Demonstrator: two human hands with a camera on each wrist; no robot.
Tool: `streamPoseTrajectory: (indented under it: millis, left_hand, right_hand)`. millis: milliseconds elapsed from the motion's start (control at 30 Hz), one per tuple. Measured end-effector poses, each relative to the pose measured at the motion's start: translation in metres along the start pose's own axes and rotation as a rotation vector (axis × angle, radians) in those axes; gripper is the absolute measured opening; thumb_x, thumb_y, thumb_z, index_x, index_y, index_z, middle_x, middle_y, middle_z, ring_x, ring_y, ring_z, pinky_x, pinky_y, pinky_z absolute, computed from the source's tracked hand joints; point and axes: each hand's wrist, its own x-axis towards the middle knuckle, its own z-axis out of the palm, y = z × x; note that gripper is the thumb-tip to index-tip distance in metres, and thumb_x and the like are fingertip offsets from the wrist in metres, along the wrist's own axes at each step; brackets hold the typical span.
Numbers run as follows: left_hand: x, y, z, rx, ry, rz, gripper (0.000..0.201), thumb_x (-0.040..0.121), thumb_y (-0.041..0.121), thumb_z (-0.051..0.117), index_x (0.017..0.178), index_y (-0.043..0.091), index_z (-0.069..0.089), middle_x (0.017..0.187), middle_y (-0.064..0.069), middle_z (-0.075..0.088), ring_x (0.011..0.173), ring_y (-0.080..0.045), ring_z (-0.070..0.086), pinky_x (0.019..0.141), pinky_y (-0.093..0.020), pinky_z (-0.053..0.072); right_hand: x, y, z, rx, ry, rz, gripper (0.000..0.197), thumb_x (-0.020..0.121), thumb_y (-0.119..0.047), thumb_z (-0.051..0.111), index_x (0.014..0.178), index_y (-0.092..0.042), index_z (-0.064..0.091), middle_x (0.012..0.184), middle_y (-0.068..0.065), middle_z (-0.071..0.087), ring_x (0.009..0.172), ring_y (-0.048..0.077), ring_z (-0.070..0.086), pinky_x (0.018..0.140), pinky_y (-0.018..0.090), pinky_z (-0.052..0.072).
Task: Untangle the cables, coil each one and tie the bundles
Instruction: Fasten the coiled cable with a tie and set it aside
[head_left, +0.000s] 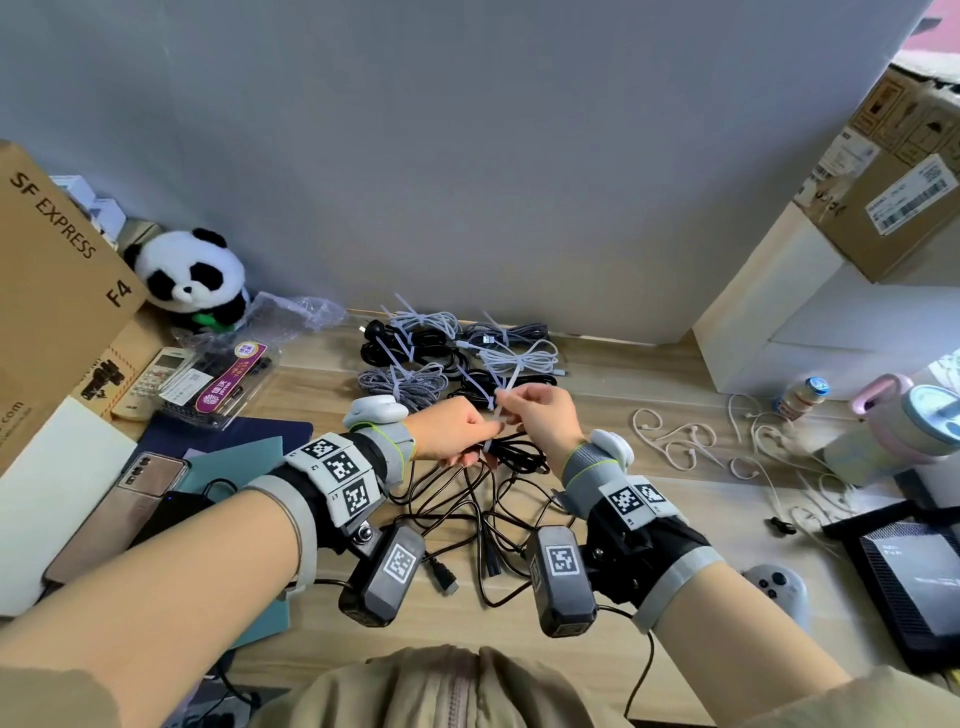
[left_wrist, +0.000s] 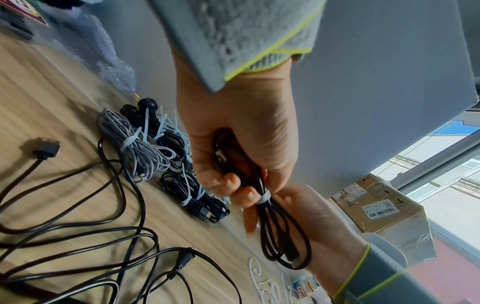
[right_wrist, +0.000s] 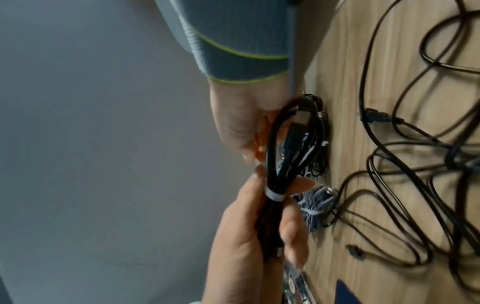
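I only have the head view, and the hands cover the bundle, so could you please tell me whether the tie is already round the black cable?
Observer: Yes. In the right wrist view the white cable tie circles the middle of the coiled black cable.
Operator: Thank you. Where is its plug?
Observer: One metal plug lies in the loop end beside the right hand.
Operator: And the other half?
Observer: The left wrist view shows the left hand curled round it, with a second plug inside the grip.
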Motion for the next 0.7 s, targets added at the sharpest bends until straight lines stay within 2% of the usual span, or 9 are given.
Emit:
streamPoseTrajectory:
  millis: [67, 133, 233, 300, 367, 433, 500, 567, 700]
  left_hand:
    - [-0.002, 0.004, -0.001, -0.059, -0.026, -0.02, 0.043, 0.098, 0.033, 0.046, 0.062, 0.011, 0.05, 0.051, 0.0, 0.056, 0.032, -0.006, 0.048, 0.04, -0.019, 0.039]
    - [-0.001, 0.005, -0.001, -0.065, -0.072, -0.065, 0.036, 0.097, 0.036, 0.048, 0.076, 0.007, 0.055, 0.057, -0.003, 0.06, 0.035, -0.008, 0.054, 0.04, -0.018, 0.045]
    - [0.001, -0.001, 0.0, -0.099, -0.107, -0.203, 0.031, 0.097, 0.035, 0.049, 0.096, 0.004, 0.049, 0.054, -0.004, 0.064, 0.038, -0.015, 0.06, 0.043, -0.023, 0.051]
    - [0.002, -0.002, 0.004, -0.203, -0.086, -0.275, 0.024, 0.099, 0.025, 0.046, 0.105, 0.002, 0.041, 0.049, -0.007, 0.063, 0.039, -0.021, 0.062, 0.042, -0.025, 0.053]
    - [0.003, -0.001, 0.007, -0.357, -0.018, -0.279, 0.015, 0.099, 0.014, 0.041, 0.105, 0.001, 0.038, 0.053, -0.013, 0.062, 0.039, -0.024, 0.062, 0.042, -0.028, 0.054]
    - [0.004, 0.001, 0.008, -0.444, 0.035, -0.223, 0.008, 0.099, 0.01, 0.041, 0.098, 0.003, 0.04, 0.063, -0.016, 0.06, 0.041, -0.021, 0.063, 0.045, -0.029, 0.054]
    - [0.006, 0.0, 0.008, -0.442, 0.068, -0.166, 0.008, 0.099, 0.01, 0.045, 0.091, 0.008, 0.042, 0.068, -0.011, 0.057, 0.043, -0.016, 0.062, 0.047, -0.027, 0.054]
    - [0.008, -0.004, 0.009, -0.431, 0.107, -0.132, 0.009, 0.098, 0.011, 0.047, 0.09, 0.011, 0.042, 0.067, -0.005, 0.051, 0.039, -0.007, 0.056, 0.042, -0.021, 0.05]
    - [0.009, -0.011, 0.009, -0.461, 0.077, -0.079, 0.01, 0.099, 0.02, 0.046, 0.096, 0.011, 0.041, 0.059, 0.002, 0.031, 0.035, -0.004, 0.03, 0.036, -0.016, 0.031]
  right_hand:
    - [0.0, -0.005, -0.006, 0.036, 0.087, -0.085, 0.023, 0.088, -0.021, 0.067, 0.065, -0.018, 0.062, 0.061, -0.005, 0.058, 0.056, 0.006, 0.047, 0.057, 0.019, 0.041]
    - [-0.001, -0.011, -0.01, 0.079, 0.104, -0.148, 0.022, 0.09, -0.02, 0.064, 0.068, -0.017, 0.062, 0.063, -0.007, 0.061, 0.052, 0.001, 0.046, 0.054, 0.016, 0.039]
    - [-0.008, -0.022, -0.013, 0.14, 0.002, -0.2, 0.022, 0.095, -0.018, 0.057, 0.073, -0.015, 0.06, 0.071, -0.001, 0.068, 0.05, -0.001, 0.049, 0.049, 0.012, 0.038]
    - [-0.013, -0.027, -0.016, 0.217, -0.079, -0.195, 0.022, 0.097, -0.017, 0.052, 0.076, -0.014, 0.055, 0.062, -0.001, 0.063, 0.044, 0.003, 0.045, 0.042, 0.013, 0.032]
    - [-0.015, -0.027, -0.017, 0.238, -0.108, -0.183, 0.02, 0.098, -0.017, 0.05, 0.08, -0.013, 0.056, 0.05, -0.005, 0.051, 0.039, 0.002, 0.036, 0.039, 0.012, 0.025]
    - [-0.016, -0.023, -0.017, 0.213, -0.114, -0.163, 0.019, 0.097, -0.017, 0.052, 0.081, -0.012, 0.061, 0.044, -0.012, 0.042, 0.039, 0.0, 0.032, 0.039, 0.012, 0.023]
    - [-0.018, -0.021, -0.019, 0.171, -0.116, -0.137, 0.019, 0.095, -0.016, 0.056, 0.078, -0.012, 0.064, 0.041, -0.016, 0.042, 0.039, 0.0, 0.033, 0.04, 0.009, 0.025]
    - [-0.018, -0.018, -0.021, 0.106, -0.102, -0.13, 0.018, 0.092, -0.018, 0.062, 0.077, -0.009, 0.066, 0.039, -0.017, 0.043, 0.039, -0.001, 0.035, 0.041, 0.008, 0.027]
    - [-0.012, -0.012, -0.024, 0.05, -0.047, -0.14, 0.019, 0.083, -0.021, 0.073, 0.077, -0.004, 0.068, 0.052, -0.011, 0.051, 0.044, -0.001, 0.039, 0.048, 0.008, 0.031]
